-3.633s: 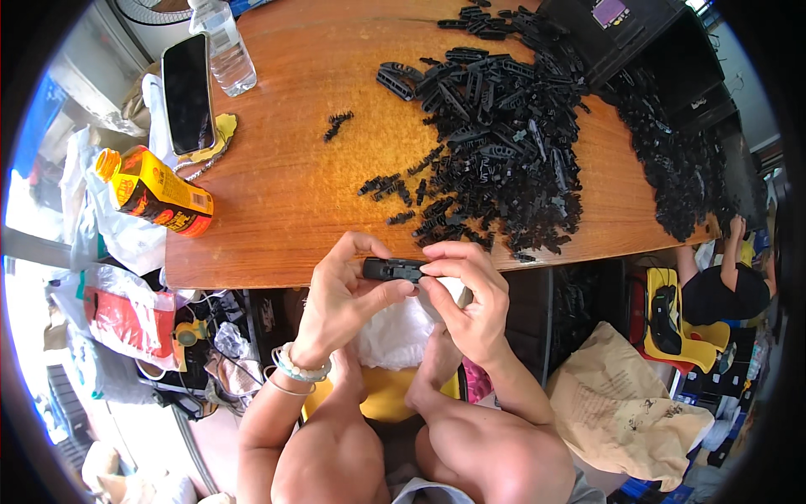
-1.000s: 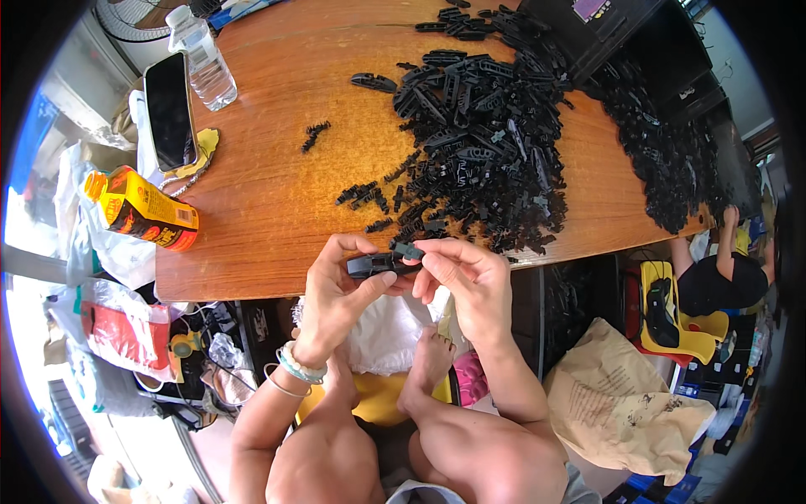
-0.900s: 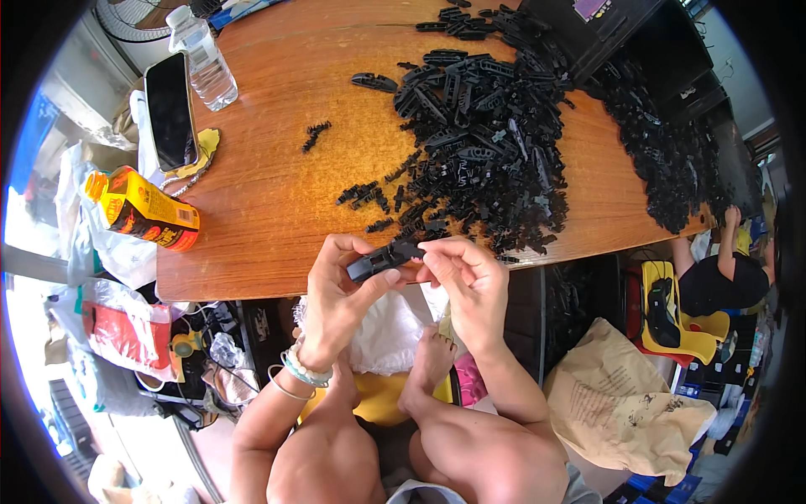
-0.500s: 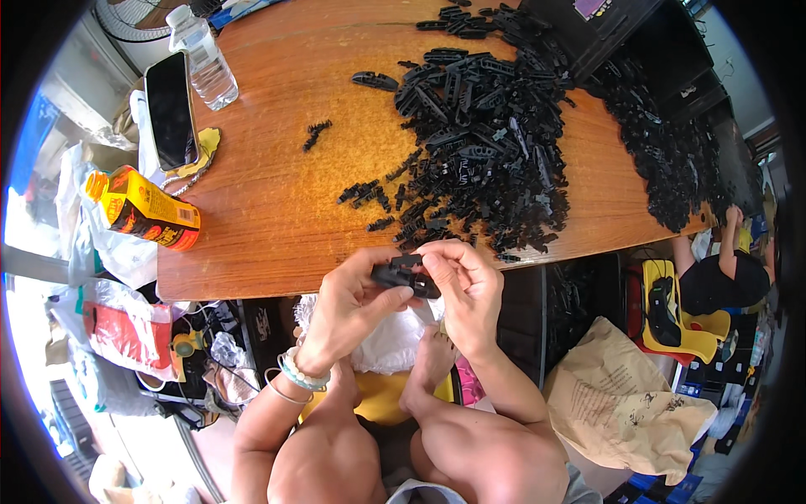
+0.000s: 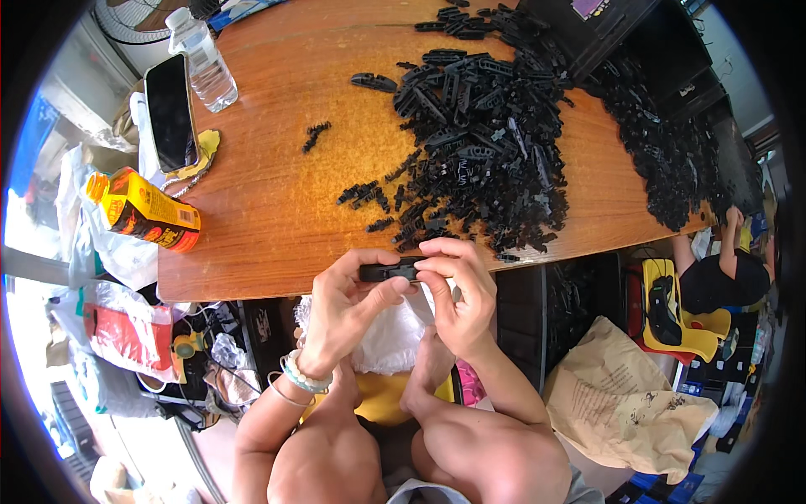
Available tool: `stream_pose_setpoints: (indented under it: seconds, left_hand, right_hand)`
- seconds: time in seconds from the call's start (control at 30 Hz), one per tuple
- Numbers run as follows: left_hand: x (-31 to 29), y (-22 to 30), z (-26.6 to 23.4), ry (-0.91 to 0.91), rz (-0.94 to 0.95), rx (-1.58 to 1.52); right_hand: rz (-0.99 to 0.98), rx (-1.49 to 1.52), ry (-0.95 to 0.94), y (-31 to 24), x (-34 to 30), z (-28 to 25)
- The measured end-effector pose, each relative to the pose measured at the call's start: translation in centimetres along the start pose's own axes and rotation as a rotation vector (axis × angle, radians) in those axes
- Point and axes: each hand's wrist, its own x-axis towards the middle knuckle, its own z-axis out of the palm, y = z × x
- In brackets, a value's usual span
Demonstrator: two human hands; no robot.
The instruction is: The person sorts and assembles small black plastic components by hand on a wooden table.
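Observation:
Between my two hands, at the near edge of the table, is a small long black plastic part (image 5: 390, 270). My left hand (image 5: 348, 298) pinches its left end, thumb below and fingers above. At the right end, the thumb and fingertips of my right hand (image 5: 460, 294) close on the same part. Fingers cover both of its ends. Just beyond my hands lies a large heap of black plastic parts (image 5: 478, 151), long slotted pieces mixed with small clips. Several small black clips (image 5: 361, 193) are scattered at the heap's left side.
On the left of the wooden table (image 5: 260, 185) stand a yellow bottle (image 5: 151, 210), a phone (image 5: 172, 113) and a clear water bottle (image 5: 204, 63). More black parts (image 5: 672, 160) pile up at the right. A brown paper bag (image 5: 625, 399) lies lower right, near another person (image 5: 726, 273).
The black part has turned flatter and shifted slightly left. The small clip piece that stood above it under my right fingertips no longer shows separately. My right fingers have moved in over its end.

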Motion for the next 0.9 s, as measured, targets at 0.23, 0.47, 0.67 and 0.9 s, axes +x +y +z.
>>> stream_pose_setpoints:
  seconds: [0.23, 0.47, 0.67, 0.9]
  left_hand:
    - [-0.3, 0.5, -1.0, -0.057, -0.023, 0.139]
    - [0.7, 2.2, -2.8, -0.335, 0.033, 0.464]
    - [7.7, 3.3, -7.3, 0.026, 0.188, 0.573]
    - [22.6, 1.3, -6.4, 0.0, 0.633, 1.265]
  right_hand:
    - [0.423, 0.257, -0.315, -0.4, -0.2, -1.5]
    - [0.495, 0.238, -0.485, 0.1, -0.5, -2.8]
    - [0.41, 0.396, -0.61, 0.6, -0.3, -3.1]
    - [-0.006, -0.204, -0.144, 3.1, 2.1, -4.0]
